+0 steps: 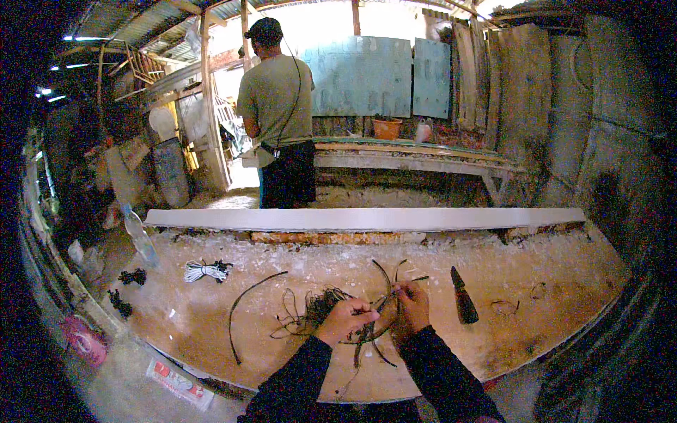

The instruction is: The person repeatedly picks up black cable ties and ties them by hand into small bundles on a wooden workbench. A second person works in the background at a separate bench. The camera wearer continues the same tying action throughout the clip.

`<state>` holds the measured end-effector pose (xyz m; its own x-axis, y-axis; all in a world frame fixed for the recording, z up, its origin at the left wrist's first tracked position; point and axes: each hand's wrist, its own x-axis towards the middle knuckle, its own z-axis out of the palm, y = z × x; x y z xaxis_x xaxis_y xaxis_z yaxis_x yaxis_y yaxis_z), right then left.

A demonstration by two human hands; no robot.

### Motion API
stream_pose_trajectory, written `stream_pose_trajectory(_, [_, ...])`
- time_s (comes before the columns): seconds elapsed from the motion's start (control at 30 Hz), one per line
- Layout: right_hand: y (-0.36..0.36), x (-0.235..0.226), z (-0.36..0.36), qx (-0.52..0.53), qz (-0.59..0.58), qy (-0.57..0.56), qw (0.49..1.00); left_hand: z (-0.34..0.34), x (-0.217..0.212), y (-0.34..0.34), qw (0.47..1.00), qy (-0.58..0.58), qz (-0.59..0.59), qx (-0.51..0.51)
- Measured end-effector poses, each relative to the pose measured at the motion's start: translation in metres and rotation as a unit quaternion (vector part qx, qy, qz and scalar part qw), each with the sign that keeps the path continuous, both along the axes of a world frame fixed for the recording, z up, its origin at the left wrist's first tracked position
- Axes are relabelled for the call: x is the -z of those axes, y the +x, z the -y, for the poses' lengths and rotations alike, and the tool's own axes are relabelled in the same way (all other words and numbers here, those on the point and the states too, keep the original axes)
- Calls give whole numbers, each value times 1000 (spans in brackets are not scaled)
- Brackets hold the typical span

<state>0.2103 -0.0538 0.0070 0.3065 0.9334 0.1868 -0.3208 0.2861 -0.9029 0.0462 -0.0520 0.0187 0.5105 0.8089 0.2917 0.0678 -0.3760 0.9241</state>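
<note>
Over the near middle of a wooden worktable (190, 317), both my hands are closed around thin dark cords (384, 299). My left hand (345, 321) holds the cords beside a tangled heap of fine dark strands (321, 302). My right hand (411, 307) pinches a cord between thumb and fingertips, and several stiff ends stick out above and below it. The exact grip inside each hand is too small to make out. A single curved dark cord (235, 310) lies left of the heap. To the right of my right hand rests a dark knife (462, 299).
A long white panel (367, 219) runs along the table's far edge. At left are a bundle of white cord (204, 271), small black bundles (132, 276) and a clear plastic bottle (139, 236). Beyond, a person (278, 106) stands by a bench (409, 158) with an orange bucket (386, 129).
</note>
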Motion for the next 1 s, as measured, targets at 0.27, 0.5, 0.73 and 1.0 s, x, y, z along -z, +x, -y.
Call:
stream_pose_trajectory(0.27, [-2, 4, -5, 62, 62, 60, 994, -8, 4, 2, 995, -53, 87, -23])
stream_pose_trajectory(0.5, [8, 10, -11, 90, 162, -6, 983, -20, 8, -12, 977, 5, 24, -214])
stream_pose_trajectory(0.73, [2, 12, -16, 79, 201, 47, 975, -36, 20, -15, 951, 116, -43, -285])
stream_pose_trajectory(1.0, [7, 8, -10, 97, 205, 87, 970, -22, 12, -8, 949, 97, 13, -300])
